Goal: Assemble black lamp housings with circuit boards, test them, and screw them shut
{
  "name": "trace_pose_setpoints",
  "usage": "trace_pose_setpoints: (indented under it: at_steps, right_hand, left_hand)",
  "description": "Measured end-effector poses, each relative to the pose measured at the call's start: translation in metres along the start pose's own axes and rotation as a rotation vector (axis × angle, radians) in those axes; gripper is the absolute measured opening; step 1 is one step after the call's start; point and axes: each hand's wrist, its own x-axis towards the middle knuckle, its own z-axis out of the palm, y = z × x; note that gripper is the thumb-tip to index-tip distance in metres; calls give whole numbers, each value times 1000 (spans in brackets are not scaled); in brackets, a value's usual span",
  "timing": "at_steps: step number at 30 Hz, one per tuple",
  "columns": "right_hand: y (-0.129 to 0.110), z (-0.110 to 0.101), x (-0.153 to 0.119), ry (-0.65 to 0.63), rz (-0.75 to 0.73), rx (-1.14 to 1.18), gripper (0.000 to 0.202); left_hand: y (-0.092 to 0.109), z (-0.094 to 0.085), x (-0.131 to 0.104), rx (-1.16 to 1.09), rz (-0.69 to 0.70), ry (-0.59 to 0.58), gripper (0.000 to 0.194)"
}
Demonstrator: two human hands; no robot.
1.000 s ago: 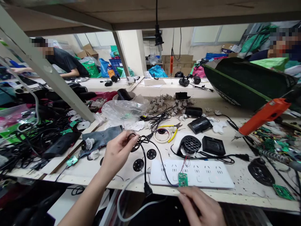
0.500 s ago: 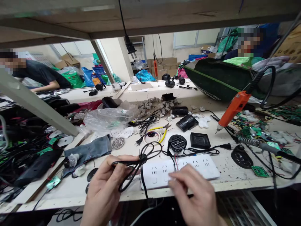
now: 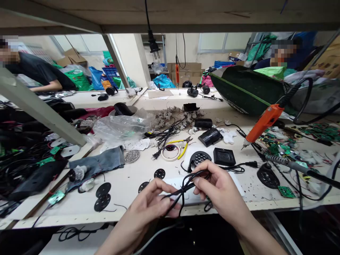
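Observation:
A looped black cable (image 3: 183,190) is stretched between my two hands above the front edge of the bench. My left hand (image 3: 152,203) pinches it on one side, fingers closed round the strands. On the other side my right hand (image 3: 216,191) grips the bundle between thumb and fingers. Beneath the hands lies a white power strip (image 3: 236,182), partly hidden by them. Just behind my right hand sits a round black part with a honeycomb grille (image 3: 199,159), and a black rectangular housing (image 3: 224,157) is to its right.
Yellow-handled pliers (image 3: 182,150) and a tape roll (image 3: 171,153) lie behind the hands. An orange electric screwdriver (image 3: 262,124) hangs at right, near a soldering iron (image 3: 297,165). Black discs (image 3: 103,196) and a metal dish of screws (image 3: 132,156) are at left. Two people work across the bench.
My right hand has moved up and closed on the cable bundle, which was held by the left hand alone. My left hand has shifted right and the loops are gathered tighter.

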Motion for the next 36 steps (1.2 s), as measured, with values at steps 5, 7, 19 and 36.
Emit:
trace_pose_setpoints:
  at_steps: [5, 7, 19, 36]
  right_hand:
    - [-1, -7, 0, -86, 45, 216, 22]
    - [0, -13, -1, -110, 73, 315, 25]
    - [8, -37, -11, -166, 93, 244, 33]
    - [19, -32, -6, -254, 21, 134, 32]
  left_hand:
    - [-8, -1, 12, 15, -20, -55, 27]
    - [-9, -2, 14, -1, -6, -48, 28]
    - [-13, -4, 3, -348, -97, -190, 28]
    - [-8, 5, 17, 188, 5, -158, 37]
